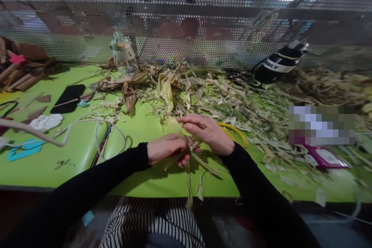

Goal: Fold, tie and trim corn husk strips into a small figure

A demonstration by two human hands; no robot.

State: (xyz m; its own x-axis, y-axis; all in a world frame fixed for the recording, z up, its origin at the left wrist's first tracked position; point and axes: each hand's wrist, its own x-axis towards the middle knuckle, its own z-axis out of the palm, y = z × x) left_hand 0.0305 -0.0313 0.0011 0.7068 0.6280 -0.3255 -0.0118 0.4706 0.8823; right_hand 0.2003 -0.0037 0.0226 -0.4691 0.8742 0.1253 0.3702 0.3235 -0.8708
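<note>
My left hand [166,148] is closed around a bundle of pale green dried husk strips [205,166] just above the front part of the table. The strips fan out below the fingers, and one hangs over the table edge. My right hand [209,131] comes in from the right, its fingers fairly straight and close together over the top of the bundle. A wide, pale husk piece [174,126] sticks up by its fingertips. Whether the right fingers pinch it is hard to see. Behind the right wrist lies a yellow loop-shaped handle [238,133].
Husk scraps [209,93] cover the back and right of the green table [130,178]. A clear bottle [124,56] and a black bottle [279,64] stand near the perforated metal screen [180,27]. At left are a phone [68,99], a white cable [78,118] and brown sheaths [29,73].
</note>
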